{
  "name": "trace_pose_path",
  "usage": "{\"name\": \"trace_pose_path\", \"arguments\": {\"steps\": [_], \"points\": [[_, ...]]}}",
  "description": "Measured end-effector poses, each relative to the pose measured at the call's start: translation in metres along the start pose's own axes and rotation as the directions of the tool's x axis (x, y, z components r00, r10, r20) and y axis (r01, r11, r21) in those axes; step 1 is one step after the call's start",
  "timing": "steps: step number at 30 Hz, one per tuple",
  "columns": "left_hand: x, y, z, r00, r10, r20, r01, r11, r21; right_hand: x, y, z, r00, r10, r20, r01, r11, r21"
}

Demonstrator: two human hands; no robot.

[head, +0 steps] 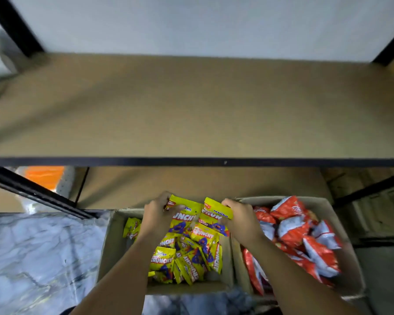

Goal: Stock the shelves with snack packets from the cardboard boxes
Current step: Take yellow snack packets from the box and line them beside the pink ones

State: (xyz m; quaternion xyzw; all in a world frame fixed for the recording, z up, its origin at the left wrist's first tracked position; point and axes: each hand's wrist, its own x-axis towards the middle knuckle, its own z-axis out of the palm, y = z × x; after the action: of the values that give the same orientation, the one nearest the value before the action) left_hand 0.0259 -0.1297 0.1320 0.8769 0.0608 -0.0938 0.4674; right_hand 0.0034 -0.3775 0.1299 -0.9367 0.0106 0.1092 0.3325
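Both hands are down in the left box (114, 242), each clamped on its own yellow packet. The left hand (156, 215) has fingers curled round the top corner of one packet (180, 214), and the right hand (241, 220) pinches the right edge of another packet (215, 212). They're bright yellow with red "CRUNCHY" lettering and a blue-purple figure, small and glossy. Loads more yellow ones (187, 258) are piled loose in that box. The right box (350, 269), touching it, holds red and white packets (305, 237). Above sits a brown shelf (191, 105) with a black front rail.
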Motion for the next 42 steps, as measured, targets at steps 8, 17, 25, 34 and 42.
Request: {"name": "trace_pose_path", "arguments": {"steps": [8,17,25,34,42], "points": [[-0.052,0.206,-0.075,0.997,0.073,0.013,-0.071,0.986,-0.153,-0.061,-0.1,-0.212,0.997,0.001,-0.071,0.002,1.0,0.029],[-0.092,0.393,-0.129,0.946,0.322,0.036,-0.304,0.92,-0.246,-0.117,-0.181,-0.413,0.983,-0.101,-0.152,0.106,0.994,0.03],[-0.103,0.527,-0.146,0.846,0.528,-0.076,-0.519,0.781,-0.348,-0.144,-0.214,-0.531,0.875,-0.165,-0.455,0.265,0.95,0.165],[-0.056,0.631,-0.137,0.758,0.592,-0.273,-0.651,0.674,-0.348,-0.119,-0.214,-0.622,0.803,-0.097,-0.588,0.333,0.891,0.307],[0.025,0.664,-0.105,0.763,0.543,-0.351,-0.64,0.709,-0.295,-0.043,-0.189,-0.66,0.811,-0.098,-0.576,0.281,0.93,0.238]]}}
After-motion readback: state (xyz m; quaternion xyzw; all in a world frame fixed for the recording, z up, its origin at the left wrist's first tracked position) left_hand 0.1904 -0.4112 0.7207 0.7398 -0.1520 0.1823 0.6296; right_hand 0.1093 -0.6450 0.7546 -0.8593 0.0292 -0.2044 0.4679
